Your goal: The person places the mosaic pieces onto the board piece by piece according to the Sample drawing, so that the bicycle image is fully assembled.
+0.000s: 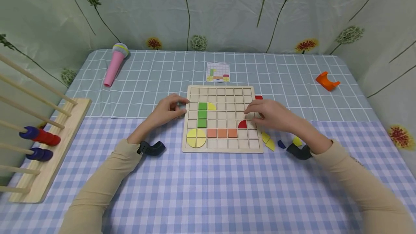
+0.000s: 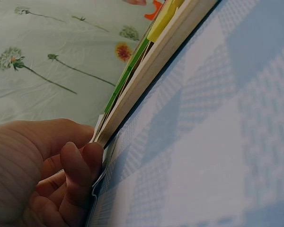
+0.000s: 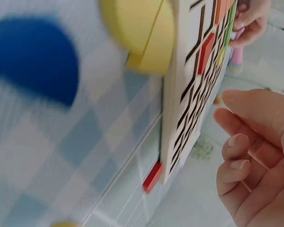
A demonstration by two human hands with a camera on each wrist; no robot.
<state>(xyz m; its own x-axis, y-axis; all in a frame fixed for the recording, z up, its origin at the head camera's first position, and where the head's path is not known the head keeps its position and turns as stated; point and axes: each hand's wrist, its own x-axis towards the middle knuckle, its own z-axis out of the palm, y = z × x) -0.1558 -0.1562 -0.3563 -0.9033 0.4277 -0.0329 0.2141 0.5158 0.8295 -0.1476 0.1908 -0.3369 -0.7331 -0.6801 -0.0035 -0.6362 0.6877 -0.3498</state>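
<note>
A wooden grid board (image 1: 224, 151) lies in front of me. My left hand (image 1: 167, 110) touches its left edge with thumb and fingertips. Over the board's right side hovers my right hand (image 1: 271, 115), fingers loosely bent; the right wrist view shows nothing between them. Just below its fingertips a red quarter-circle piece (image 1: 242, 124) sits on the grid. Three green squares (image 1: 202, 114) form a column beside a yellow quarter circle (image 1: 211, 106). Orange squares (image 1: 222, 133) make a row right of a yellow circle (image 1: 191, 133) of quarter pieces.
Loose yellow pieces (image 1: 268, 142), a blue piece (image 1: 281, 144) and a red piece (image 1: 258, 97) lie right of the board. Behind it is a pattern card (image 1: 217, 68). A pink toy microphone (image 1: 113, 67), a bead rack (image 1: 65, 136) and an orange curved piece (image 1: 326, 81) stand farther out.
</note>
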